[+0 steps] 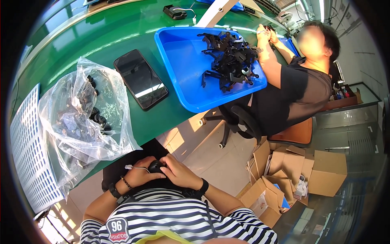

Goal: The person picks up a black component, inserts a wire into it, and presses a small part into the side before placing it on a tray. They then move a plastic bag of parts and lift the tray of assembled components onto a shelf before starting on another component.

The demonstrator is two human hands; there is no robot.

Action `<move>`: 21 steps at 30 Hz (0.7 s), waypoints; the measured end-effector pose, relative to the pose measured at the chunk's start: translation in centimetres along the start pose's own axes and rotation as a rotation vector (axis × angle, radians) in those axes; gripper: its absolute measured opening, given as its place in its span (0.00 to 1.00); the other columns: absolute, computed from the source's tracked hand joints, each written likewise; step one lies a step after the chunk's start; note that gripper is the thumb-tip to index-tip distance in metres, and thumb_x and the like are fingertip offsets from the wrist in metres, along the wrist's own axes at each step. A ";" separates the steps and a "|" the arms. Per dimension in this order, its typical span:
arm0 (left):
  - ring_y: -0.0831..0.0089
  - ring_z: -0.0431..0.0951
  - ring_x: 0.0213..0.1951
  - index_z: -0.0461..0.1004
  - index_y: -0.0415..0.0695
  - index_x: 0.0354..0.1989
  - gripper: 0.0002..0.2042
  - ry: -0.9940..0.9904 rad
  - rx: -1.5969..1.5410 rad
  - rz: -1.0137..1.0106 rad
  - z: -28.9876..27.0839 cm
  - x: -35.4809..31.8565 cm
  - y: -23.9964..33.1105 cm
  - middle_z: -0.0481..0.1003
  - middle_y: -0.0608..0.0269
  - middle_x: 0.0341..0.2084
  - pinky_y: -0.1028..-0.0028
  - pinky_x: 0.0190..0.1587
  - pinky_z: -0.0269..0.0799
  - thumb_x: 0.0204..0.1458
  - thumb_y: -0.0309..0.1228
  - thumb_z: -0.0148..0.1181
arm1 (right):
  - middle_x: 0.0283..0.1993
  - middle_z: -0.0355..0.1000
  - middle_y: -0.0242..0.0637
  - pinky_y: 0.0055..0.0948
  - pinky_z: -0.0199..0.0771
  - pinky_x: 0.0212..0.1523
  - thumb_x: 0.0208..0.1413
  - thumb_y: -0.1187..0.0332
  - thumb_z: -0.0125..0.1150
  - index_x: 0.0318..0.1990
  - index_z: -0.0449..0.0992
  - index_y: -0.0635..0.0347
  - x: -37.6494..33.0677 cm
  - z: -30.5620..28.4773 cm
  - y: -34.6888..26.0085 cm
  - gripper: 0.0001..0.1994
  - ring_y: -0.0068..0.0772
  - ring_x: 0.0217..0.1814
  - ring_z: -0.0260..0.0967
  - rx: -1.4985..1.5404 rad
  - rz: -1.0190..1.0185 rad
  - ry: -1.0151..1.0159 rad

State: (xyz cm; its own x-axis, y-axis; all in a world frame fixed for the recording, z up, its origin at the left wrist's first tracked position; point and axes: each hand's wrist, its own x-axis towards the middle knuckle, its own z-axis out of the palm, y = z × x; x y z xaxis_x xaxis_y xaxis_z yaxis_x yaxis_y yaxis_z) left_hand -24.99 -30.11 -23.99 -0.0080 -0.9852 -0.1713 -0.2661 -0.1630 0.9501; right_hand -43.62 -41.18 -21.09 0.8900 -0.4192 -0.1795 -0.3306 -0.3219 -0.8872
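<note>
Low in front of my body, both hands are closed around a small rounded black part (pixel 156 166). A white wire with a white connector (pixel 129 167) trails from it over my left hand. My left hand (pixel 140 175) cradles the part, its thumb along the near side. From the other side, the fingers of my right hand (pixel 177 172) press on it; their tips partly hide it. Just beyond my hands, on the green bench (pixel 162 122), lies an open clear plastic bag (pixel 87 118) with small black parts inside.
A blue tray (pixel 180 77) holds a heap of black brackets (pixel 231 61). Left of it lies a smartphone (pixel 141 79); a white perforated panel (pixel 32 150) is at far left. A black device (pixel 175 12) sits farther back. A co-worker (pixel 298 89) sits at right, near cardboard boxes (pixel 284 171).
</note>
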 end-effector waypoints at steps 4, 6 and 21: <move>0.57 0.77 0.34 0.74 0.38 0.41 0.25 0.003 0.007 -0.029 0.1 -0.3 0.1 0.76 0.53 0.32 0.64 0.39 0.72 0.44 0.44 0.78 | 0.46 0.65 0.46 0.37 0.70 0.48 0.67 0.67 0.54 0.52 0.67 0.66 -0.1 0.2 0.0 0.13 0.45 0.47 0.70 0.011 0.014 0.004; 0.57 0.77 0.34 0.74 0.38 0.41 0.25 0.006 0.008 -0.035 0.0 -0.2 0.2 0.76 0.52 0.33 0.64 0.39 0.73 0.44 0.44 0.78 | 0.46 0.66 0.46 0.37 0.70 0.48 0.67 0.67 0.53 0.52 0.67 0.66 -0.1 0.2 0.0 0.13 0.45 0.48 0.70 0.021 0.034 0.013; 0.61 0.79 0.41 0.74 0.40 0.45 0.24 0.022 -0.053 -0.070 0.2 -0.3 1.2 0.76 0.54 0.36 0.66 0.46 0.75 0.45 0.38 0.78 | 0.43 0.70 0.46 0.36 0.72 0.44 0.65 0.61 0.59 0.52 0.70 0.66 0.9 -1.7 -0.4 0.17 0.44 0.42 0.72 0.113 0.063 -0.081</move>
State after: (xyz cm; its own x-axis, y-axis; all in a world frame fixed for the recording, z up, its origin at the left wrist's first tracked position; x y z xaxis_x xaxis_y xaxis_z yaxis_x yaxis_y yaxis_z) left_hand -25.49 -29.98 -22.80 0.0306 -0.9721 -0.2325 -0.2136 -0.2336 0.9486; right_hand -43.20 -42.90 -20.20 0.8924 -0.3647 -0.2659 -0.3532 -0.1974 -0.9145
